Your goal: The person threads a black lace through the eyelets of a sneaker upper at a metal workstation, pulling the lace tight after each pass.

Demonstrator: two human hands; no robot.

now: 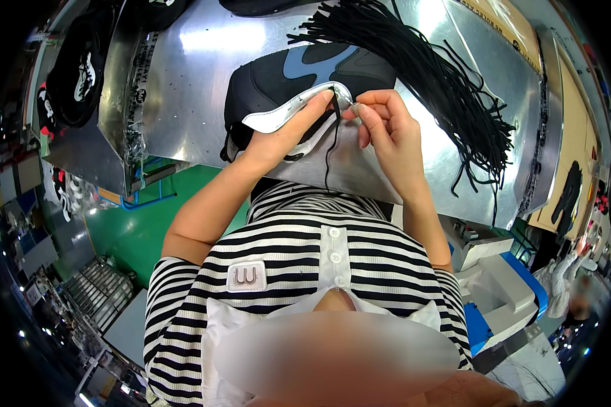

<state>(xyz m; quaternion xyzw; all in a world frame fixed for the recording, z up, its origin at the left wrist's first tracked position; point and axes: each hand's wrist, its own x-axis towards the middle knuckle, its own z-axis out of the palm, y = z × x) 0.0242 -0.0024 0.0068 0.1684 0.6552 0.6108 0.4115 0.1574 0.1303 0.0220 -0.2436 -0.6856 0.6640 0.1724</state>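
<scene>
Shoe upper: on metal table, white lining toward the hands
Left hand: closed on it, thumb uppermost
Right hand: pinching beside it; what, I can't tell
Black lace: hanging between them
Lace bundle: farther right

In front of you, a black fabric shoe upper with a curved blue panel and dark grey patches lies sideways on the shiny silver metal bench, close to your edge of it. Its opening faces you, with the white, stitched lining edge turned outward. From that edge, your thin black cord-like lace hangs loose, slightly wavy, its lower end near the bench's front edge.
</scene>
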